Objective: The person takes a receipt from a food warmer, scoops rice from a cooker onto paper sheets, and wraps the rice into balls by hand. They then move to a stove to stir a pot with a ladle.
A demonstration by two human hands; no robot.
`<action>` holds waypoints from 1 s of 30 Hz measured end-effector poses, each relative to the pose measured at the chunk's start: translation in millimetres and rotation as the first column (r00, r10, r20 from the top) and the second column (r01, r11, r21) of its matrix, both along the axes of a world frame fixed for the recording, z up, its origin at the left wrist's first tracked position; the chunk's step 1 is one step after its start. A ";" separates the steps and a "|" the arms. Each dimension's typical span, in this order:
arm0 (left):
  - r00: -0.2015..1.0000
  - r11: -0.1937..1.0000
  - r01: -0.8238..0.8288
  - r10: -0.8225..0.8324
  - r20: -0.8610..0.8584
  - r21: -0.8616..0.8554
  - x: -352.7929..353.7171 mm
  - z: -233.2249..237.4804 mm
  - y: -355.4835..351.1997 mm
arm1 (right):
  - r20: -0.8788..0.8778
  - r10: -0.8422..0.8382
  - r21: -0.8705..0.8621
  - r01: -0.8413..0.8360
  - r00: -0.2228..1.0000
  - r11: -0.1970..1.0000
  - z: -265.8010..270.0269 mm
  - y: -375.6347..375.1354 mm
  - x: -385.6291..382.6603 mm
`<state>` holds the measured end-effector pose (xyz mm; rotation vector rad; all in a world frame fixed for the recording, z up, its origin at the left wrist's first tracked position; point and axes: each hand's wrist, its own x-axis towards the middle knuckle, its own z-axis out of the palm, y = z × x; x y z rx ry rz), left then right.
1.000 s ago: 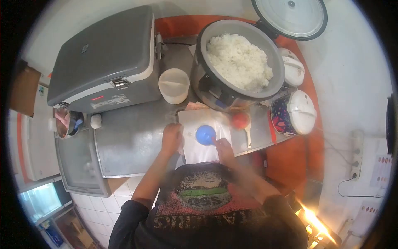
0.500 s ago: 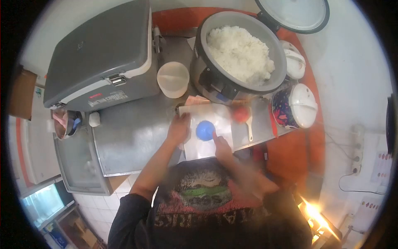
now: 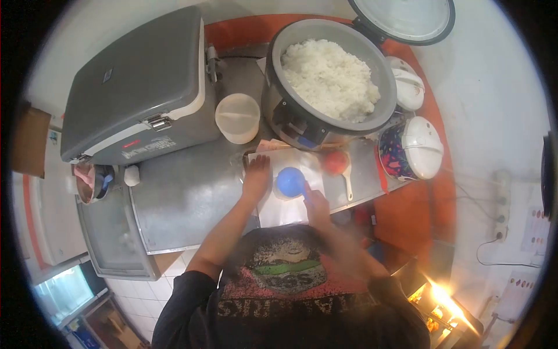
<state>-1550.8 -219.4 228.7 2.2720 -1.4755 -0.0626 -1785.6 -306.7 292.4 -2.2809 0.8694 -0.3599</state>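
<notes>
A white sheet of paper [image 3: 283, 209] lies on the metal counter in front of me. My left hand [image 3: 257, 177] rests flat on its left part, fingers stretched out. Over the middle of the sheet is a round blue scoop [image 3: 290, 182]. My right hand [image 3: 315, 205] is closed on the scoop's handle at the right side. Beyond the sheet stands a large rice cooker [image 3: 290, 116] with its lid up, full of white rice [image 3: 330, 78]. A red round scoop [image 3: 336, 163] and a cream-coloured handle [image 3: 349, 185] lie right of the paper.
A grey cooler box [image 3: 133, 81] stands at the back left, beside a translucent container [image 3: 238, 119]. Two lidded pots, one patterned [image 3: 395, 152] and one white [image 3: 407, 89], are on the right. A small bin [image 3: 93, 183] hangs at the left.
My left hand has gone from gripping the paper's left edge to lying flat on the sheet. The blue scoop and my right hand have shifted slightly. The camera view has moved a little.
</notes>
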 end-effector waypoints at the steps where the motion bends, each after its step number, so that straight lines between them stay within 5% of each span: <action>1: 0.999 0.999 0.002 0.000 0.047 -0.040 -1.9 -14.5 0.2 | 0.035 -0.041 -0.007 0.041 0.999 0.999 2.8 -3.2 -2.7; 4: 0.998 0.999 0.038 -0.038 0.050 0.008 -6.9 -14.0 0.3 | 0.018 -0.304 0.018 0.303 0.953 0.953 6.4 -19.8 -25.3; 7: 0.942 0.961 -0.026 0.116 -0.315 0.276 -8.7 42.6 -14.0 | 0.164 -0.632 -0.055 0.646 0.758 0.761 -10.2 -48.5 -57.3; 10: 0.938 0.985 -0.149 0.169 -0.302 0.088 -4.6 29.1 -36.0 | 0.085 -0.663 -0.285 0.656 0.744 0.699 -39.1 -93.1 -93.2; 13: 0.922 0.988 -0.025 0.082 -0.380 0.153 17.2 -0.6 -53.4 | 0.082 -0.662 -0.245 0.659 0.745 0.711 -56.4 -128.2 -99.9; 16: 0.962 0.973 0.027 0.037 -0.271 0.230 22.1 31.6 -55.7 | 0.235 -0.589 -0.353 0.633 0.773 0.690 -81.7 -150.0 -90.5; 19: 0.977 0.985 0.061 -0.026 -0.211 0.162 10.7 70.2 -37.9 | 0.530 -0.583 -0.019 0.696 0.616 0.718 -51.4 -126.9 -29.7; 22: 0.958 0.965 0.255 -0.243 -0.153 0.059 4.3 61.6 -19.4 | 0.281 -0.094 -0.186 0.151 0.955 0.971 10.5 -86.0 36.2; 23: 0.946 0.959 0.281 -0.270 -0.182 0.038 -0.5 59.6 -14.0 | 0.187 0.095 -0.170 -0.063 0.978 0.983 12.6 -77.4 53.8; 24: 0.931 0.952 0.306 -0.296 -0.211 0.016 -5.9 57.8 -8.5 | 0.130 0.268 -0.403 -0.196 0.955 0.894 46.0 -61.7 72.7; 27: 0.924 0.944 0.329 -0.326 -0.201 -0.016 -18.0 60.5 3.7 | -0.291 0.225 -0.303 -0.313 0.930 0.900 16.0 -69.6 79.1; 29: 0.930 0.947 0.318 -0.320 -0.180 -0.037 -17.2 65.9 5.3 | -0.609 0.133 -0.122 -0.258 0.782 0.958 9.9 -87.9 82.1; 30: 0.932 0.951 0.306 -0.310 -0.187 -0.050 -19.1 68.3 7.2 | -0.626 0.164 -0.103 -0.289 0.762 0.952 26.2 -87.3 82.5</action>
